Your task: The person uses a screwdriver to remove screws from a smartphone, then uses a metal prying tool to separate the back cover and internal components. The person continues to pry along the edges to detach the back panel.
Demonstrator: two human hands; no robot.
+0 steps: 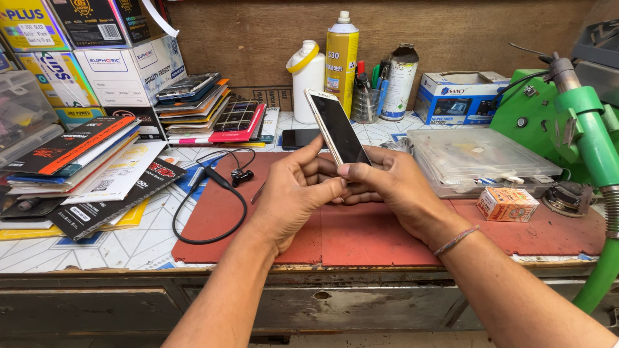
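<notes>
A slim smartphone (335, 125) with a dark screen and pale gold edge stands tilted above the red work mat (387, 235). Both hands hold its lower end. My left hand (293, 193) cups it from the left, thumb up along the edge. On the other side, my right hand (390, 187) grips the bottom with its thumb pressed on the screen's lower part. A thread bracelet sits on my right wrist.
A black neckband earphone (213, 200) lies on the mat's left. Stacks of flat packets (77, 161) and boxes fill the left. A second dark phone (300, 137), white bottle, yellow spray can (342, 55), pen cup, clear plastic case (477, 158), small orange box (507, 203) and green machine (580, 129) stand behind and right.
</notes>
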